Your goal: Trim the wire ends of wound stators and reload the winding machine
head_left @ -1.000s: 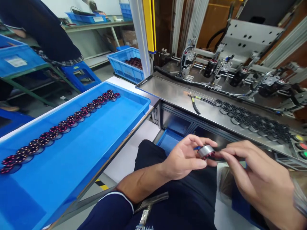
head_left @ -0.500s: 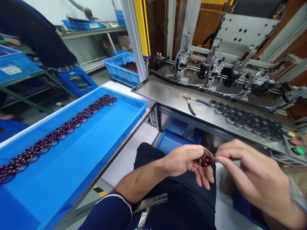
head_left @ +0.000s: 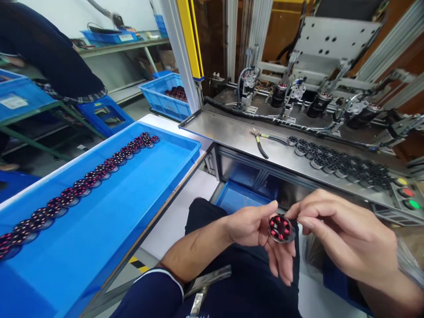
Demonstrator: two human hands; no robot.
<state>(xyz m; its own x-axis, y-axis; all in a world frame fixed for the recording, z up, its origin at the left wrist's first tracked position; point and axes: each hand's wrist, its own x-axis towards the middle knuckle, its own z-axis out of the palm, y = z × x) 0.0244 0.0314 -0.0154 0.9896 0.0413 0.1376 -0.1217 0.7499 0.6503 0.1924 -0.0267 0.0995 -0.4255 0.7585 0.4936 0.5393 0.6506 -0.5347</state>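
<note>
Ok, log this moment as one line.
left hand: holds wound stator | right hand: pinches its rim | blue tray: row of stators

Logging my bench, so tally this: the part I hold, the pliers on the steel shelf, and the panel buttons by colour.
wound stator: 1
pliers: 1
yellow button: 1
red button: 1
green button: 1
Total: 5

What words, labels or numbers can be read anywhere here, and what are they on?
Nothing here can be read.
Left crate label: white, too blurred.
Shelf bin label: too small.
Held coil part: no marking shows.
</note>
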